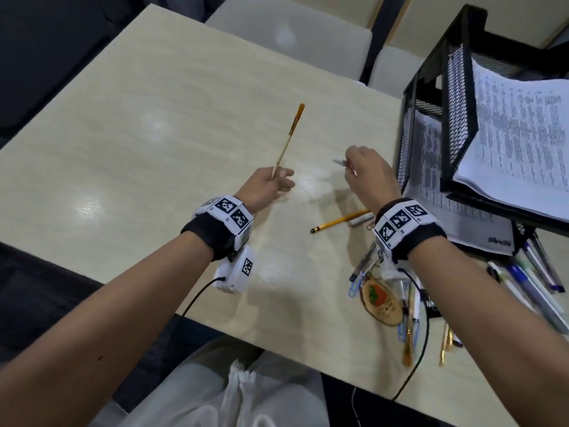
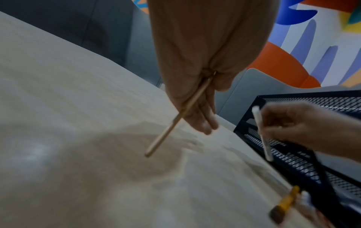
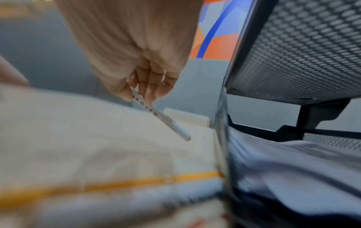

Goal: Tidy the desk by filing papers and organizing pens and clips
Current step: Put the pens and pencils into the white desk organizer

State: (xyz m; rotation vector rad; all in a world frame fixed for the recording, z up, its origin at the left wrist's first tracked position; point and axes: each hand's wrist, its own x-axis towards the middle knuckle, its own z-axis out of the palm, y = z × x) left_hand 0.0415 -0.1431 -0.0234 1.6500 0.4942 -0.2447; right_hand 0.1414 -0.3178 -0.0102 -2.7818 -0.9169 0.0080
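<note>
My left hand (image 1: pixel 271 184) grips a thin tan pen with an orange cap (image 1: pixel 289 134) above the middle of the desk; its lower end (image 2: pixel 166 132) sticks out below the fingers. To its right, my right hand (image 1: pixel 366 171) pinches a white pen (image 1: pixel 340 162) with dark lettering (image 3: pixel 160 115), beside the black mesh paper tray (image 1: pixel 455 112). Printed papers (image 1: pixel 523 131) lie on the tray's shelves. A yellow pencil (image 1: pixel 338 223) and a grey pen (image 1: pixel 360 220) lie on the desk under my right wrist.
A heap of pens, paper clips and a round wooden tag (image 1: pixel 381 303) sits by the desk's near right edge. More pens (image 1: pixel 535 288) lie below the tray. Chairs (image 1: pixel 289 38) stand beyond the far edge of the wooden desk (image 1: pixel 154 134).
</note>
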